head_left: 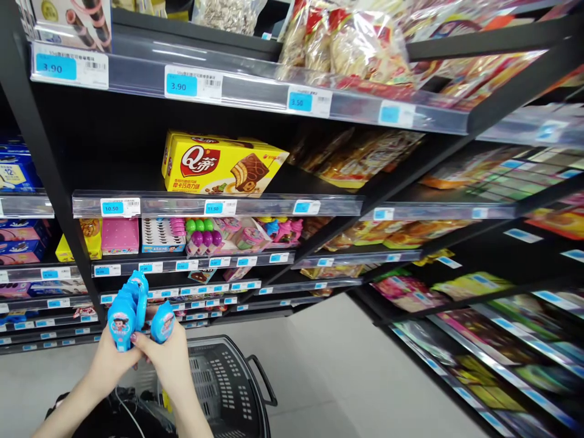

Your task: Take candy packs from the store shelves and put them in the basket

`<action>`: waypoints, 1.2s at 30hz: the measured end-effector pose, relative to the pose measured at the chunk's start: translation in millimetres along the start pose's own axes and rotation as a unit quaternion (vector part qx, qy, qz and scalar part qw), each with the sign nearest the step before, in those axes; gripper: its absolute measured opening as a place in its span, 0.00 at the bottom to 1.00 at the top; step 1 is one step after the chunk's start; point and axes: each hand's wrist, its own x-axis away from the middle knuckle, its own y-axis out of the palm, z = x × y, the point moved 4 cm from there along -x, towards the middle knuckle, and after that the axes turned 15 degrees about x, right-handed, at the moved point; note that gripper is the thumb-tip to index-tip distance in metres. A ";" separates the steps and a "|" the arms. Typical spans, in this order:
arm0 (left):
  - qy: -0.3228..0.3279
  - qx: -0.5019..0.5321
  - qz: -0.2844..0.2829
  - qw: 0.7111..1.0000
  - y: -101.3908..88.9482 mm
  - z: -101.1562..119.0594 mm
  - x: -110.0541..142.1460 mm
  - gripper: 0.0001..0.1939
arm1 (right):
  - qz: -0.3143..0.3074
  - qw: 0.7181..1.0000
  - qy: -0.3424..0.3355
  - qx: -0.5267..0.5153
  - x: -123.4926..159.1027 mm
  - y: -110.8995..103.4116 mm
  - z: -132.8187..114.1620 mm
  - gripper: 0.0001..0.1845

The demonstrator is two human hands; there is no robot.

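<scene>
My left hand [112,353] is wrapped round a bunch of blue plastic toys [122,319], round-headed and printed with a cartoon figure. Between the fingers of my right hand [168,358] is another blue plastic toy [162,322] of the same kind. The two hands meet at the thumbs, and the right thumb touches the left bunch. Both are held above the near floor, in front of the lower shelves. Whether these pieces contain sweets I cannot tell. Below the hands stands a black shopping basket [249,365], partly hidden by my right forearm.
A yellow cake box [219,163] sits on the middle shelf. Below it are a pink box [119,236], a white-and-blue display box [162,236] and green and purple round-topped items [203,234]. Bagged snacks [347,45] hang over the upper shelf edge. More shelving runs along the right.
</scene>
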 end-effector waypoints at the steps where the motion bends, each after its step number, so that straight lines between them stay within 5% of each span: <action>1: 0.011 -0.014 -0.011 1.000 1.2 1.2 0.0 0.13 | -0.013 1.000 -0.005 0.004 -2.2 -1.1 1.1 0.18; 4: 0.019 -0.005 -0.024 1.000 2.2 1.7 2.0 0.27 | -0.024 0.998 -0.018 -0.048 -8.1 -8.4 10.1 0.18; 7: -0.034 0.088 -0.052 0.994 4.9 -4.0 5.9 0.23 | -0.033 0.977 0.007 -0.208 -9.8 -16.8 22.7 0.19; 11: -0.061 0.169 -0.053 0.982 -0.1 -6.2 4.2 0.21 | -0.100 0.915 -0.005 -0.392 -1.8 -26.5 15.1 0.20; 17: -0.063 0.164 -0.015 0.984 -15.7 -2.9 -5.5 0.20 | -0.223 0.846 -0.063 -0.481 15.4 -26.6 -12.4 0.19; 21: -0.064 0.169 -0.013 0.983 -16.6 -3.8 -5.3 0.19 | -0.234 0.817 -0.075 -0.522 19.7 -22.4 -21.8 0.16; 27: -0.062 0.154 -0.027 0.986 -14.4 -9.1 -6.1 0.18 | -0.168 0.814 -0.042 -0.554 17.6 -27.3 -27.7 0.14; 36: -0.065 0.151 -0.027 0.986 -12.3 -7.6 -5.0 0.18 | -0.207 0.836 -0.103 -0.497 20.8 -28.8 -33.1 0.16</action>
